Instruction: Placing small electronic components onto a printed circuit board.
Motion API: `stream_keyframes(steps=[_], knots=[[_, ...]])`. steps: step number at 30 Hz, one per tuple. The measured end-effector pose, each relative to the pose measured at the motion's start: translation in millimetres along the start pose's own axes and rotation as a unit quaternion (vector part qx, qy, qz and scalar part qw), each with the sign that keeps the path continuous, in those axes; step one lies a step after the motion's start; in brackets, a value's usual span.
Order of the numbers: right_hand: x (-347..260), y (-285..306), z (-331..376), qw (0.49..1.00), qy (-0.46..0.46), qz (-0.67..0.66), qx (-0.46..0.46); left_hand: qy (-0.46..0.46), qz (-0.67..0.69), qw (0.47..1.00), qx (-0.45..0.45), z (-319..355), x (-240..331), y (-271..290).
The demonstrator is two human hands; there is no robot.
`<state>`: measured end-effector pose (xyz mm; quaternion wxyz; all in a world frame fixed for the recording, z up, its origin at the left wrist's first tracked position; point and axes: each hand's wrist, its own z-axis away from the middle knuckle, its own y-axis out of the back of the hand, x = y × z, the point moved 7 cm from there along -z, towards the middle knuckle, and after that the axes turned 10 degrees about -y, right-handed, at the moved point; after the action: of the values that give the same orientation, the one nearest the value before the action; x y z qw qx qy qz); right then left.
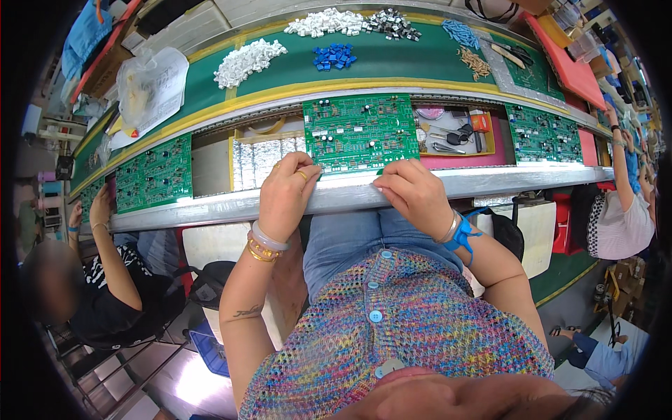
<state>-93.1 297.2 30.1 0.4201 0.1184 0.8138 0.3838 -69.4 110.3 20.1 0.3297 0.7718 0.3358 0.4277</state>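
Note:
A green circuit board (360,133), dotted with small white and dark parts, sits on the metal rail in front of me. My left hand (287,185) is at its lower left corner, fingers drawn together against the edge. Near the lower right part of the same edge, my right hand (418,192) has thumb and fingertips pinched together. Whatever either hand holds is too small or hidden to make out. A blue wrist strap (462,234) circles my right wrist.
Beyond the rail lie piles of white connectors (250,61), blue parts (334,57) and tan parts (474,63). More boards stand left (154,171) and right (544,133). A yellow-edged tray (493,140) holds tools below the rail. A co-worker's hand (101,206) is at the left.

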Motion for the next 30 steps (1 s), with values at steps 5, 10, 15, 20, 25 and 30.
stream_keyframes(steps=[5, 10, 15, 20, 25, 30], knots=[[9, -7, 8, 1.0, 0.001, -0.011, 0.017, -0.004, -0.033, 0.999, -0.02, -3, 3, 0], [8, -7, 5, 1.0, 0.001, -0.009, 0.023, -0.023, -0.031, 0.999, -0.012, -5, 4, 10], [10, -4, -2, 0.997, -0.017, -0.062, -0.05, 0.006, -0.104, 0.994, -0.029, -3, -14, 21], [-24, 121, -62, 0.99, 0.045, -0.12, 0.063, -0.008, -0.089, 0.993, -0.076, -11, -7, 7], [18, 116, -90, 0.97, -0.094, -0.224, 0.028, -0.002, -0.037, 0.995, -0.097, -6, -10, -1], [-24, 138, -58, 0.9, 0.052, -0.432, 0.008, 0.002, -0.034, 0.995, -0.089, -18, -20, 7]])
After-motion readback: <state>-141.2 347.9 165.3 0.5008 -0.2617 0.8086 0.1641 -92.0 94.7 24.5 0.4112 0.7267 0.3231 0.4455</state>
